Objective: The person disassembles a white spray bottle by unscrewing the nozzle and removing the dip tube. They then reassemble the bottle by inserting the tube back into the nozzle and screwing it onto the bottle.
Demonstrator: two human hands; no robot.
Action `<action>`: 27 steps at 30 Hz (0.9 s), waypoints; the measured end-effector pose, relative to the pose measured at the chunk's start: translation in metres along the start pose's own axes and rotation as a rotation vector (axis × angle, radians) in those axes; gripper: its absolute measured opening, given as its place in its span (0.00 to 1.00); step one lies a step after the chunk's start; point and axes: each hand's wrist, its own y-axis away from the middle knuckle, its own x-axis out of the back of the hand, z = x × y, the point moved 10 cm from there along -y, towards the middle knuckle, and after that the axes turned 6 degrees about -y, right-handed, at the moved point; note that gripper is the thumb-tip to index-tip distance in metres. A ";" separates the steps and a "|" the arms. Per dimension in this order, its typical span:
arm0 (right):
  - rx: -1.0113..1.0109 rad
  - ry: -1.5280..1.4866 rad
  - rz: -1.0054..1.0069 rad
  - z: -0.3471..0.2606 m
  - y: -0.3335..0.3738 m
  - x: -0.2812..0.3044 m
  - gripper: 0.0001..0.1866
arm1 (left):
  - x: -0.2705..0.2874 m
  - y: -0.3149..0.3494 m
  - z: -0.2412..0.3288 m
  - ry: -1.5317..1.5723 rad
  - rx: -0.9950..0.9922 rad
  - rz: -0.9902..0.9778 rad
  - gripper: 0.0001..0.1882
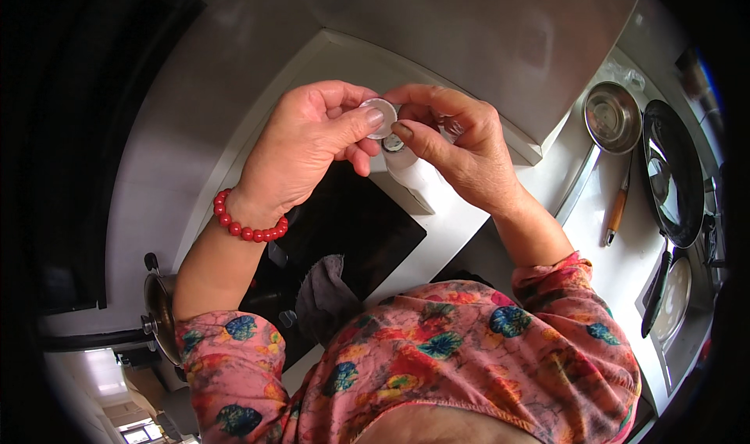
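Observation:
My left hand [308, 135], with a red bead bracelet [250, 231] at the wrist, pinches a small round translucent disc [380, 117] between thumb and fingers. Close against its right side is my right hand [461, 135], fingers curled, its index fingertip meeting the disc's upper edge. Something clear and shiny [451, 127] shows among the right fingers; its kind is unclear. Below both hands is a white bottle [414, 174] with a dark ring at its mouth, partly covered by the right thumb and the disc.
On the white counter [547, 182] to the right lie a steel ladle [612, 116], a wooden-handled tool [616, 216] and a black frying pan [673, 174]. A grey cloth [328, 299] lies beside the black cooktop [359, 233]. Far left is a pot [160, 311].

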 end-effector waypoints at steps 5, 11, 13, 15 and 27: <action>-0.082 -0.205 0.019 0.011 0.000 -0.003 0.12 | -0.002 0.004 0.008 -0.043 -0.037 0.021 0.14; -0.092 -0.258 -0.001 0.014 -0.003 -0.006 0.11 | 0.000 0.006 0.010 -0.093 -0.054 0.053 0.12; -0.007 -0.102 -0.005 0.006 -0.004 -0.004 0.11 | 0.000 0.006 0.013 -0.103 -0.098 0.068 0.12; 0.074 0.013 0.004 -0.002 -0.003 -0.003 0.12 | -0.001 0.006 0.016 -0.118 -0.158 0.093 0.11; 0.437 0.209 0.095 -0.040 0.014 -0.004 0.15 | -0.005 0.034 0.037 -0.386 -0.690 0.346 0.13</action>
